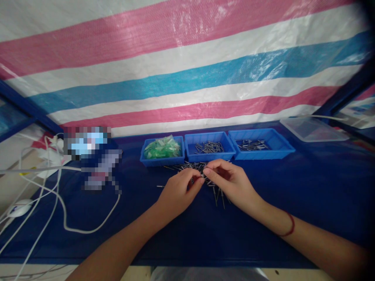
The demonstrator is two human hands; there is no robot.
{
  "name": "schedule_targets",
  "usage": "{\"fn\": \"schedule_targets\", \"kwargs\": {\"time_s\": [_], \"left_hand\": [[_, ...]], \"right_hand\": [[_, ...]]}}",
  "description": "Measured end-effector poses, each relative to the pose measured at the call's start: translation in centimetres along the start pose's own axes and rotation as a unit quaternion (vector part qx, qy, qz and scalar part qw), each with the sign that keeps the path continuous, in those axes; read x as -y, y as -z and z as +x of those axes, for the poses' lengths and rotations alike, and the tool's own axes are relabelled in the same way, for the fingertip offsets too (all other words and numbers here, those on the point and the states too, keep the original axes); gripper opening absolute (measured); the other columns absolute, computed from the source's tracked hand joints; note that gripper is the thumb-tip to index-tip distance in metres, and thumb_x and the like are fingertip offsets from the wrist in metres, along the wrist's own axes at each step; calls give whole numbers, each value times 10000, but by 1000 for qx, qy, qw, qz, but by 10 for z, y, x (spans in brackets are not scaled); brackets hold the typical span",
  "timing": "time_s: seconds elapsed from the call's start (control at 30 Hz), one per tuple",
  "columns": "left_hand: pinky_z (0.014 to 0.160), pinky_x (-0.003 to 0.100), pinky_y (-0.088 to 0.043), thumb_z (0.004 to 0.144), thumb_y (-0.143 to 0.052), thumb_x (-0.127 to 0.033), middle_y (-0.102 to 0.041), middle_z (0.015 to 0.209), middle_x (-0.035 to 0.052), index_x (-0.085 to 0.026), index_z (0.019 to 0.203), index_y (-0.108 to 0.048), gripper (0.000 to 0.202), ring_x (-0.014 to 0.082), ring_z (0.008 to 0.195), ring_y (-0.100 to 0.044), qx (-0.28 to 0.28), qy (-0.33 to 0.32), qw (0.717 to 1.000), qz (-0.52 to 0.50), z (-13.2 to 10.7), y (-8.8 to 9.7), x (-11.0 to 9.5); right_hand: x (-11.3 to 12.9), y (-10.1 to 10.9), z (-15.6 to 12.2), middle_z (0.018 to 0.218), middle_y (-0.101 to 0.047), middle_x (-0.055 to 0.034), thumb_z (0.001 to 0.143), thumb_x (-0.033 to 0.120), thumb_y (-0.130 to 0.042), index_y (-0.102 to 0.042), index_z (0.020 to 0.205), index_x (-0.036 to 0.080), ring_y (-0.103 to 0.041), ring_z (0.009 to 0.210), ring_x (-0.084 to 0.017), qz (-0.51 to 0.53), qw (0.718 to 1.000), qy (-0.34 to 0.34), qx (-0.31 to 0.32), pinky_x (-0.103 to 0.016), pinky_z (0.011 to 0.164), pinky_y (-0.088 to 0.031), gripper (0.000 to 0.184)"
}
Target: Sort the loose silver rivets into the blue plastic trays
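Dark blue tabletop (pixel 205 240) spreads beneath both hands as seen from the head camera. The left hand (pixel 180 191) and the right hand (pixel 234 181) meet fingertip to fingertip, with the thumb and fingers of each bent close together. A small silvery bit shows where they meet; what it is, and which hand grips it, I cannot tell. A reddish band (pixel 292 223) circles the right wrist.

Directly under and around the fingers lies a loose heap of slim metal pins (pixel 215 191), some pointing toward the person below the right hand, others fanning out beyond the left. One stray pin (pixel 160 186) lies apart from the heap, just left of the left hand.

Beyond the hands, three blue bins stand in a row. The left bin (pixel 162 161), ahead of the left hand, holds green pieces in clear plastic (pixel 162 148). The middle bin (pixel 211 157), straight ahead of the fingertips, and the right bin (pixel 263 154), ahead of the right hand, both hold metal pins.

Farther off past the right hand lies a translucent plastic sheet (pixel 315 130). Well to the left of the left hand are white cables (pixel 84 232) and a pixelated patch. Striped tarpaulin (pixel 187 80) hangs behind the bins.
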State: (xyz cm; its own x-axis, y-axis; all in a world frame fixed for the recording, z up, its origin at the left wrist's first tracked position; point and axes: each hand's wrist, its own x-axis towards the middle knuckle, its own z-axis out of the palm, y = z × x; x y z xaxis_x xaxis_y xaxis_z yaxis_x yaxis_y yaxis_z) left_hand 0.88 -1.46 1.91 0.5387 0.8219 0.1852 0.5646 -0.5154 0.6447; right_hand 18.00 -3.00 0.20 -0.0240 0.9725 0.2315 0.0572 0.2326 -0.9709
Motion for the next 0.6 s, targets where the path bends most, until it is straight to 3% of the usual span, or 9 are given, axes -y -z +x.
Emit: {"fn": "schedule_targets", "kwargs": {"time_s": [0.2,0.6], "left_hand": [[643,233,-404,924,-482,-317,-601,787,7,-180,906,-597,180,127,704,-548,-3,-7,1000,-14,3,-2,6],[669,220,-435,894,-546,-307,-614,855,19,-177,915,-611,147,114,727,-564,-95,-42,994,-44,9,8,18]], "right_hand": [[3,1,-2,781,-590,-19,832,333,-619,-639,811,207,-530,700,-143,-41,998,39,6,-283,603,-410,129],[-5,7,7,761,-569,-26,836,329,-589,-626,797,205,-516,671,-147,-118,990,77,-2,-289,583,-416,135]]}}
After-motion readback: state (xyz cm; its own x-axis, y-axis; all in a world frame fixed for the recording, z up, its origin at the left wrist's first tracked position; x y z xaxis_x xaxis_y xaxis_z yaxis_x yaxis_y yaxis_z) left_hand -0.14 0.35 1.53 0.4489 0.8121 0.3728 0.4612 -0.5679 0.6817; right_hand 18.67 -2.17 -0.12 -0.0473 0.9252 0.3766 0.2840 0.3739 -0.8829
